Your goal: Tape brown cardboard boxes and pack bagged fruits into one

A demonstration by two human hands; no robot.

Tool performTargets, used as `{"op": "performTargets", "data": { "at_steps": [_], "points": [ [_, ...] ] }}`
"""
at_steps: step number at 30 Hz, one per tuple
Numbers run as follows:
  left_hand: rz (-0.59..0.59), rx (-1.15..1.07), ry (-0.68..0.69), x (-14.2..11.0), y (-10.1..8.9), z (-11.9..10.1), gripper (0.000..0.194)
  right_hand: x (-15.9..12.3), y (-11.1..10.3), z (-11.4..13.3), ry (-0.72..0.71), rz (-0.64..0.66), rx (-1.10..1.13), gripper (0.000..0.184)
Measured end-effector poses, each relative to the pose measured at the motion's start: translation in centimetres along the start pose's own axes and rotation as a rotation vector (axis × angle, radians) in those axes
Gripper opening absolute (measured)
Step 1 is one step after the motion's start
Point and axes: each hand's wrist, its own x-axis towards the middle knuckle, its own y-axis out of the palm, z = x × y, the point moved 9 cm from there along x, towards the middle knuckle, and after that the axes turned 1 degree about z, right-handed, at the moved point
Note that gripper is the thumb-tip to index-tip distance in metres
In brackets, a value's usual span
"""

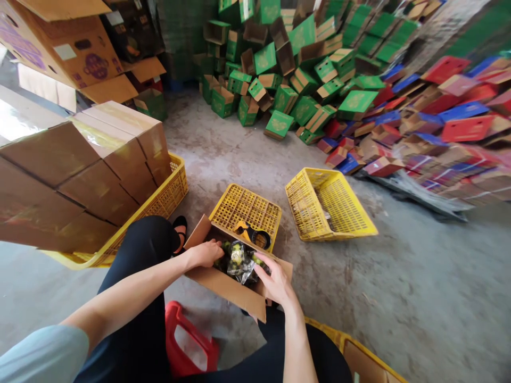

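An open cardboard box (225, 287) sits low between my knees, its flaps folded outward. Inside lie several clear plastic bags (236, 260) with green and dark contents, which I cannot name for certain. At the box's left end, my left hand (205, 254) reaches in with its fingers curled down among the bags; what the fingertips grip is hidden. On the right, my right hand (275, 276) leans over the box wall, thumb and fingers apart, fingertips at the bags. A yellow tape dispenser (251, 234) with a dark roll rests just beyond the far wall.
An upturned yellow crate (255, 205) stands behind the box. To its right is another yellow crate (331, 207), tilted. Closed cartons (99, 181) fill a crate at left. A red stool (191, 340) is beneath me. Green boxes (279, 101) and red-blue boxes (459, 127) are heaped behind.
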Motion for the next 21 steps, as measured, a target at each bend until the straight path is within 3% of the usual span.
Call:
{"op": "performTargets", "data": {
  "at_steps": [5, 10, 14, 18, 21],
  "points": [
    [-0.1, 0.007, 0.036, 0.3, -0.8, -0.3, 0.044, 0.0, 0.4, 0.0, -0.015, 0.004, -0.067, 0.044],
    [-0.034, -0.024, -0.103, 0.8, -0.2, 0.8, 0.035, -0.1, 0.5, -0.4, -0.034, -0.012, -0.071, 0.043],
    [-0.071, -0.018, -0.155, 1.1, -0.3, 1.0, 0.034, -0.2, 0.6, -0.5, -0.042, -0.018, -0.076, 0.043],
    [-0.05, -0.053, -0.124, 1.5, 0.9, 0.3, 0.023, -0.2, 0.5, -0.3, -0.05, -0.044, -0.083, 0.041],
    [-0.055, -0.092, -0.131, 1.6, 1.8, 0.1, 0.027, 0.0, 0.4, 1.0, -0.082, -0.082, -0.113, 0.039]
  ]
}}
